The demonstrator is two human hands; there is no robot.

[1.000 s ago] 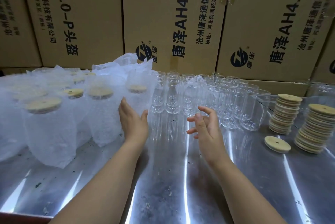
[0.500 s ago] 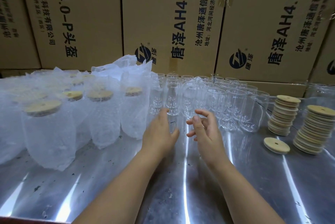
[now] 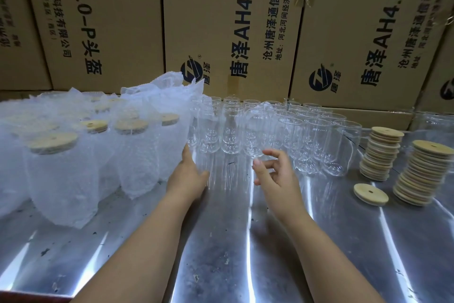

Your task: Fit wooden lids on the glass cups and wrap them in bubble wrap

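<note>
We cannot count glass cups (image 3: 255,130): rear rows overlap and clear walls merge. Fingertips of left hand (image 3: 188,175) meet edge of bubble wrap (image 3: 147,155); touching or tucked behind, we cannot tell. Wrapped cups (image 3: 52,167) at far left blur into white haze (left edge cuts them). Cardboard boxes (image 3: 221,20) cut by top edge, print incomplete. Forearms (image 3: 137,253) cut by bottom edge. Glass vessel (image 3: 433,122) at right edge only partly seen.

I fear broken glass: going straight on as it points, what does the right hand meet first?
Probably the front-row glass cup just beyond the right hand, though depth is unclear.
</note>
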